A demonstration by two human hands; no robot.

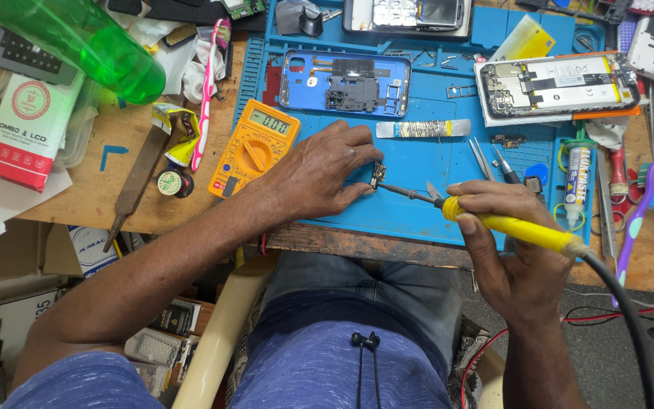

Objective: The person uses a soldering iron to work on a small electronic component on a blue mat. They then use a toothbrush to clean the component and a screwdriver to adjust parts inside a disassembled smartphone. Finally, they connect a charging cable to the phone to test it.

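I see left hand (319,170) fingers pinching small circuit board (378,173) on blue mat (418,208), centre of counter | right hand (505,254) fingers closed around yellow soldering iron (509,225), tip touching board | orange multimeter (253,146) just left.

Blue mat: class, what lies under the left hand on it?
Under the left hand a small circuit part pokes out on the blue mat, met by the soldering iron. Its remainder is covered.

Bright, even light — sharp focus, soft shadows.
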